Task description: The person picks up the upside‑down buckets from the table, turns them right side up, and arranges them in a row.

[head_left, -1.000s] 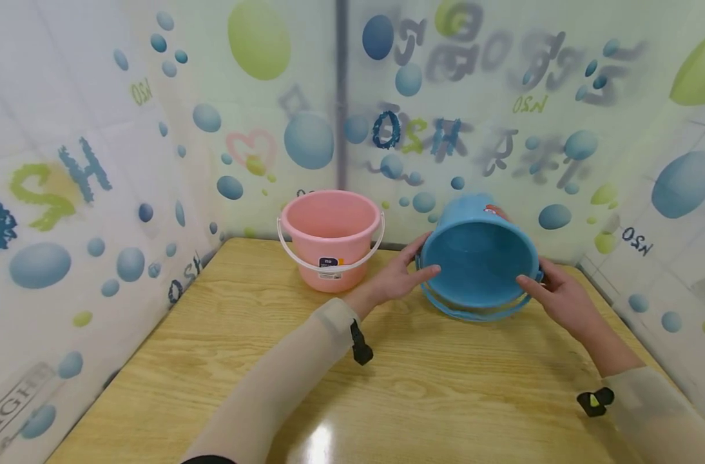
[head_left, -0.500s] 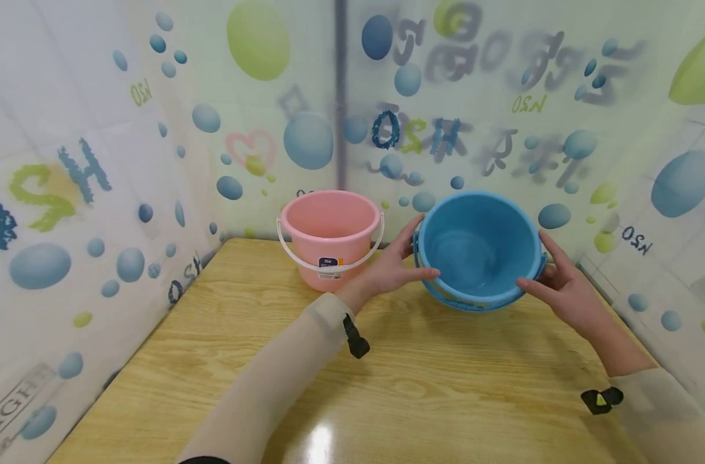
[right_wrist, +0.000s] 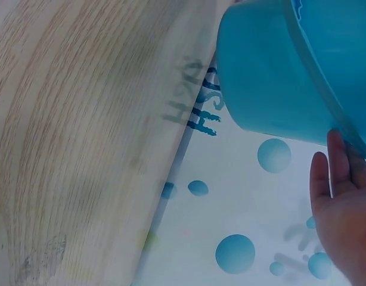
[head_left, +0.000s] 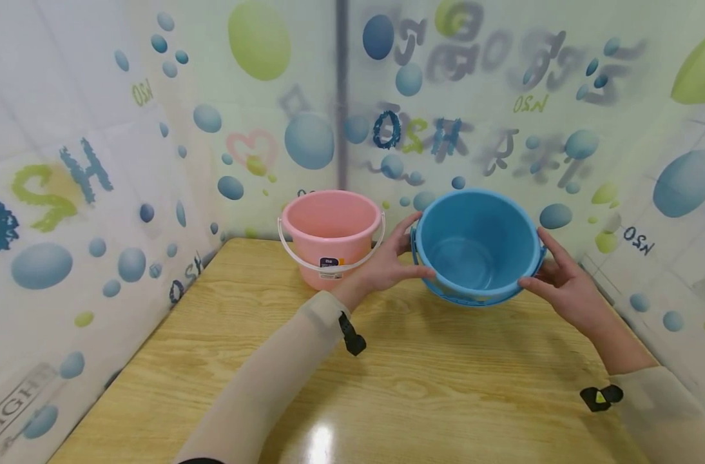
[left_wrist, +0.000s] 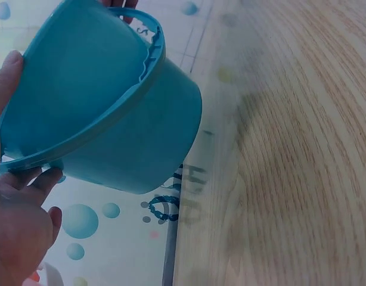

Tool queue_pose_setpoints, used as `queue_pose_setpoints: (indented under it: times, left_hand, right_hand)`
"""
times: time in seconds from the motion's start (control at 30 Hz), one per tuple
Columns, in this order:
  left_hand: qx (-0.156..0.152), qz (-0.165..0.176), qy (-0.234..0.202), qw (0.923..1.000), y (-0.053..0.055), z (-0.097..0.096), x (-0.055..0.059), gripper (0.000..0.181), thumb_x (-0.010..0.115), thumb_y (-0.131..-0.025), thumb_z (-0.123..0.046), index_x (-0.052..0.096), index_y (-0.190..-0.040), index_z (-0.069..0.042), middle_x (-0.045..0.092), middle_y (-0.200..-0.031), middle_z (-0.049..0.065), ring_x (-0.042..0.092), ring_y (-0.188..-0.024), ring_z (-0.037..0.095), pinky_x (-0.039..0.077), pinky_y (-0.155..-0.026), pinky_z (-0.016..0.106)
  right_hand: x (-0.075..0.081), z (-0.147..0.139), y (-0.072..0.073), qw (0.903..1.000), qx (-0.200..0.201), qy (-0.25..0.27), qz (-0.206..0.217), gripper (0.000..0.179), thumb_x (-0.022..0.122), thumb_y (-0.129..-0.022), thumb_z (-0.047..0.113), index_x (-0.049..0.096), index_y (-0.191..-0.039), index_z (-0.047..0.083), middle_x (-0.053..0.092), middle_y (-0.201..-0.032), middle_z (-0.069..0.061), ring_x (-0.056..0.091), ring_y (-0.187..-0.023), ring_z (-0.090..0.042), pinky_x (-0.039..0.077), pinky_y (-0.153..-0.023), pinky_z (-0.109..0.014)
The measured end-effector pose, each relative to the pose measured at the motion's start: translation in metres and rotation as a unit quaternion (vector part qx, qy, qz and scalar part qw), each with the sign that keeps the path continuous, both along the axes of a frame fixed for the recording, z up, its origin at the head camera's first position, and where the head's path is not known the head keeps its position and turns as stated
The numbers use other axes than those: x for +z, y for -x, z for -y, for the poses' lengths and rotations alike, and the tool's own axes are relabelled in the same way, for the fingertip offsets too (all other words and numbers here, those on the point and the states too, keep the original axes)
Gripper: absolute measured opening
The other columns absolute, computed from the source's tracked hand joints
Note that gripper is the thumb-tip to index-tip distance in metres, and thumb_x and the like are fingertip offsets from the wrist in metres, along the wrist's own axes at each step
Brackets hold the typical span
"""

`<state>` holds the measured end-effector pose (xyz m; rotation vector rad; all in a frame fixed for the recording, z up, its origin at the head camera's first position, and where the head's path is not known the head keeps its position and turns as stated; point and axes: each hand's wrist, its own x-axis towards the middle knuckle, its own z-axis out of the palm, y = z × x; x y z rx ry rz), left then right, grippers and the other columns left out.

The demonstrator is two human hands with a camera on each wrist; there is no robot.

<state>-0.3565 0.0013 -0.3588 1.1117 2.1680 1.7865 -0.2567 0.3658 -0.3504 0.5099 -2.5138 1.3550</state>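
Both hands hold a blue bucket [head_left: 474, 216] by its rim, with its open mouth tilted toward me. On the left side, my left hand [head_left: 384, 264] has its thumb at the rim and its fingers round the outer wall. My right hand [head_left: 567, 290] grips the opposite side the same way. The blue handle hangs down along the front of the bucket. In the left wrist view the bucket [left_wrist: 147, 131] looks raised off the table. Fingers press under the rim of the bucket [right_wrist: 272, 77] in the right wrist view.
A pink bucket [head_left: 335, 248] with a white handle and a label stands upright at the back, just left of the blue one. The wooden table [head_left: 410, 386] meets patterned wall sheets [head_left: 306, 58] at the back and sides.
The blue bucket has turned from mouth facing forward and down to mouth facing more upward, and has risen slightly. Both hands keep hold of its rim. The pink bucket has not moved.
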Motion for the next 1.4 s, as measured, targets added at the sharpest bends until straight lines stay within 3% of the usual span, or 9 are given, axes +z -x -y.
queue_pose_setpoints:
  times: [0.2,0.37,0.57,0.8,0.9,1.0,1.13,1.27,1.4]
  left_hand:
    - [0.028,-0.003,0.013,0.9995,-0.002,0.001,0.001,0.104,0.082,-0.100,-0.013,0.015,-0.178,-0.028,0.046,-0.171,0.022,0.052,-0.154,0.042,0.049,-0.121,0.061]
    - [0.037,-0.001,0.027,0.9989,-0.003,0.001,-0.002,0.098,0.078,-0.105,-0.022,0.015,-0.178,-0.030,0.045,-0.172,0.018,0.052,-0.155,0.039,0.056,-0.116,0.054]
    - [0.055,-0.003,0.043,0.9975,-0.005,0.000,-0.004,0.090,0.073,-0.109,-0.030,0.016,-0.178,-0.028,0.048,-0.170,0.018,0.052,-0.154,0.037,0.055,-0.116,0.056]
    - [0.080,-0.006,0.074,0.9940,-0.005,0.000,-0.007,0.087,0.069,-0.110,-0.042,0.016,-0.178,-0.032,0.053,-0.166,0.017,0.055,-0.152,0.034,0.053,-0.118,0.056]
    - [0.084,-0.005,0.081,0.9932,-0.005,0.001,-0.010,0.087,0.067,-0.109,-0.048,0.016,-0.178,-0.032,0.052,-0.167,0.016,0.055,-0.152,0.034,0.055,-0.116,0.053]
    - [0.083,-0.007,0.080,0.9934,-0.005,0.001,-0.013,0.088,0.065,-0.109,-0.053,0.016,-0.178,-0.031,0.050,-0.168,0.016,0.054,-0.153,0.035,0.056,-0.115,0.051]
    - [0.080,-0.012,0.069,0.9944,-0.003,0.000,-0.015,0.087,0.064,-0.109,-0.053,0.016,-0.178,-0.029,0.048,-0.170,0.015,0.055,-0.152,0.035,0.057,-0.114,0.049]
    - [0.083,-0.001,0.063,0.9946,-0.002,-0.001,-0.017,0.084,0.065,-0.110,-0.050,0.017,-0.178,-0.032,0.048,-0.171,0.013,0.055,-0.153,0.034,0.056,-0.115,0.050]
    - [0.088,0.013,0.063,0.9941,-0.001,-0.002,-0.017,0.085,0.065,-0.109,-0.054,0.016,-0.177,-0.038,0.049,-0.170,0.013,0.055,-0.152,0.034,0.055,-0.117,0.053]
  right_hand:
    - [0.002,0.002,0.001,0.9997,-0.020,-0.001,0.010,0.087,0.066,-0.112,0.017,0.012,-0.179,0.032,0.066,-0.122,0.035,0.064,-0.109,0.018,0.056,-0.080,-0.012]
    - [-0.001,0.002,0.004,0.9983,-0.046,-0.031,0.016,0.082,0.064,-0.113,0.024,0.015,-0.179,0.025,0.067,-0.117,0.035,0.064,-0.095,0.009,0.047,-0.067,-0.027]
    - [-0.006,0.002,0.008,0.9974,-0.061,-0.036,0.018,0.077,0.063,-0.114,0.029,0.020,-0.178,0.020,0.064,-0.111,0.041,0.059,-0.071,-0.004,0.041,-0.055,-0.034]
    - [-0.007,0.006,0.011,0.9956,-0.070,-0.054,0.031,0.074,0.060,-0.115,0.034,0.024,-0.176,0.011,0.065,-0.098,0.043,0.062,-0.077,0.000,0.039,-0.056,-0.033]
    - [-0.008,0.007,0.013,0.9948,-0.069,-0.064,0.040,0.074,0.059,-0.116,0.035,0.024,-0.176,0.009,0.074,-0.103,0.030,0.063,-0.085,0.008,0.041,-0.060,-0.031]
    - [-0.009,0.007,0.014,0.9942,-0.068,-0.072,0.042,0.074,0.058,-0.116,0.035,0.024,-0.176,0.008,0.083,-0.111,0.008,0.063,-0.091,0.014,0.042,-0.064,-0.031]
    - [-0.010,0.007,0.015,0.9942,-0.066,-0.074,0.042,0.073,0.057,-0.116,0.035,0.023,-0.176,0.009,0.082,-0.119,-0.019,0.062,-0.092,0.015,0.045,-0.066,-0.029]
    - [-0.012,0.007,0.016,0.9954,-0.055,-0.064,0.045,0.072,0.054,-0.118,0.034,0.020,-0.177,0.010,0.075,-0.127,-0.033,0.065,-0.096,0.014,0.053,-0.075,-0.019]
    - [-0.013,0.005,0.021,0.9960,-0.033,-0.051,0.065,0.072,0.048,-0.119,0.036,0.013,-0.178,0.013,0.066,-0.140,-0.038,0.069,-0.103,0.007,0.058,-0.084,-0.017]
